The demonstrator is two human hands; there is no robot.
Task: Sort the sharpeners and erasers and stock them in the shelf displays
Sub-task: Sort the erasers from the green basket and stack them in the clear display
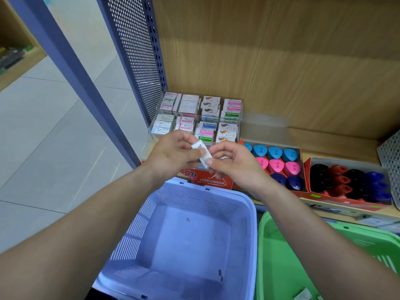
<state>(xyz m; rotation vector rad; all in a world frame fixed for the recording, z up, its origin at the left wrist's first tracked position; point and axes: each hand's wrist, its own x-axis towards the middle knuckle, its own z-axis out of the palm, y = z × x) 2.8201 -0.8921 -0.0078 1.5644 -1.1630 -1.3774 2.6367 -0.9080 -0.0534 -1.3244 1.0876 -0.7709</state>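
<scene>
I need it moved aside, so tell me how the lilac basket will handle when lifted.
The lilac basket looks almost empty, so probably light. Its thin slotted walls may flex if gripped by one rim. The flat base should slide rather than tip when pushed.

Bright, even overhead light; pale glare streaks on floor tiles [54, 137]; shadows soft, faint; eraser [203, 156] slightly motion-blurred; wide-angle bend at edges w/ shelf post [73, 70] leaning; pic a bit soft overall.
</scene>
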